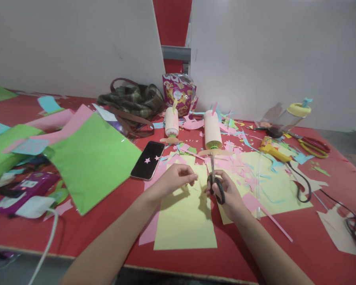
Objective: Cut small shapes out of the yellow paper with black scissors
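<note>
My right hand grips a pair of black-handled scissors whose blades point away from me. Facing it, my left hand has its fingers curled to the thumb in a pinch; whatever they hold is too small to name. Below both hands lies a sheet of pale yellow paper, partly over pink paper. To the left of my left hand, a dark phone carries two small pink paper stars. Two pale cardboard-like tubes with paper bits attached, a smaller one and a larger one, stand beyond the hands.
Bright green sheets and a purple device with a white cable lie left. At right are a yellow glue gun, red-and-yellow-handled scissors, a clear jar and paper scraps. A snack bag stands behind.
</note>
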`<action>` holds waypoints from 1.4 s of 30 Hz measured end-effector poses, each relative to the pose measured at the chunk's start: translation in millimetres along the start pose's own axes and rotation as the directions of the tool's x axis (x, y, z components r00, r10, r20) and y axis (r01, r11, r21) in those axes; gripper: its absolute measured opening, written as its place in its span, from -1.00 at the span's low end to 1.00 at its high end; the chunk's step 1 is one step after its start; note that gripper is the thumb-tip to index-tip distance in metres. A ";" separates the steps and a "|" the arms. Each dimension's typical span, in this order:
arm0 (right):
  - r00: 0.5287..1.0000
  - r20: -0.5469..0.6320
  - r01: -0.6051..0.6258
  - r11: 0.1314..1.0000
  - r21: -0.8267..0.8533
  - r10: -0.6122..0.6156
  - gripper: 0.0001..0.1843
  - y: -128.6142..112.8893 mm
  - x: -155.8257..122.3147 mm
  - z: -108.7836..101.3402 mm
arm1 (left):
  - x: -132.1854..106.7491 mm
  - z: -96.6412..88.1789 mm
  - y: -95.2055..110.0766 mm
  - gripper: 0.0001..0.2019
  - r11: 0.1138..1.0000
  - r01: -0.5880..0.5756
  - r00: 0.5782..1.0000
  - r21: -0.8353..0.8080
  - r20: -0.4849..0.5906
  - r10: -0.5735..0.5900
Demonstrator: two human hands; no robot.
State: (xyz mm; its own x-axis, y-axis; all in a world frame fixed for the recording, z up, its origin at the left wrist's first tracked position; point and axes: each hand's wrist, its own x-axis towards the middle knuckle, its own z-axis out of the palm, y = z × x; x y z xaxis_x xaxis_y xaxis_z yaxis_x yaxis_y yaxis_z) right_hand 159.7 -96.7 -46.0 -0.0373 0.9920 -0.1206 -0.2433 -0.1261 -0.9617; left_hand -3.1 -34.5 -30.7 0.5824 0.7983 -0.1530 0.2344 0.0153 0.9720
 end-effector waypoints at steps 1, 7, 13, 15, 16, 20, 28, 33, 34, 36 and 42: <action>0.999 -0.026 0.020 1.000 0.006 -0.019 -0.63 -0.5 0.0 0.5 | -0.6 5.8 -2.2 -0.79 1.000 -0.001 1.000 -0.024 -0.002 0.001; 0.992 -0.118 0.047 0.999 0.016 -0.044 -0.54 0.3 0.4 3.1 | -6.3 27.8 -0.7 -0.80 0.999 0.004 1.000 0.034 -0.024 -0.004; 0.993 -0.114 0.005 1.000 -0.013 -0.006 -0.53 3.3 0.4 0.7 | -7.1 31.5 0.8 -0.79 0.987 0.021 0.999 0.156 -0.043 -0.014; 0.994 -0.108 -0.014 0.999 -0.028 0.011 -0.54 3.3 0.3 0.1 | -6.7 31.5 0.0 -0.79 0.988 0.027 0.999 0.149 -0.035 -0.023; 0.994 -0.106 -0.022 0.999 -0.033 0.018 -0.54 3.2 0.2 -0.1 | -6.6 31.3 -0.2 -0.79 0.990 0.030 0.999 0.140 -0.032 -0.026; 0.993 -0.104 -0.049 0.998 -0.033 0.045 -0.57 2.5 0.3 -0.3 | -6.5 30.3 -1.6 -0.79 0.994 0.041 0.999 0.104 -0.014 -0.040; 0.994 -0.105 -0.028 0.999 -0.043 0.023 -0.55 2.7 1.3 0.1 | -6.6 30.1 -6.1 -0.81 0.996 0.055 0.998 0.067 0.016 -0.056; 0.993 -0.111 -0.033 0.998 -0.053 0.026 -0.57 0.9 1.4 -0.4 | -4.6 23.0 -4.3 -0.72 0.998 0.053 0.997 0.031 0.047 -0.055; 0.994 -0.109 -0.035 0.997 -0.062 0.028 -0.57 0.4 1.3 -0.5 | -3.9 20.9 -4.5 -0.73 0.998 0.039 0.998 0.039 0.051 -0.041; 0.995 -0.096 -0.045 0.995 -0.090 0.036 -0.57 0.0 1.1 -0.8 | -2.4 17.0 -5.6 -0.76 0.997 0.004 0.997 0.079 0.070 -0.010; 0.998 0.014 -0.052 0.978 -0.202 0.056 -0.56 6.1 1.1 -2.9 | -2.5 12.1 -8.9 -0.84 0.969 -0.093 0.980 0.229 0.193 0.049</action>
State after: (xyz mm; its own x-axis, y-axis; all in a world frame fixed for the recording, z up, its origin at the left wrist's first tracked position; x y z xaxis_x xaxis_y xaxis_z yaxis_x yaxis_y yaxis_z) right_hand 160.9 -96.4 -52.7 -0.0645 0.9832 -0.1707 -0.0398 -0.1734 -0.9840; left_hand 2.7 -43.8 -41.1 0.7326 0.6667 -0.1370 0.3510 -0.1976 0.9153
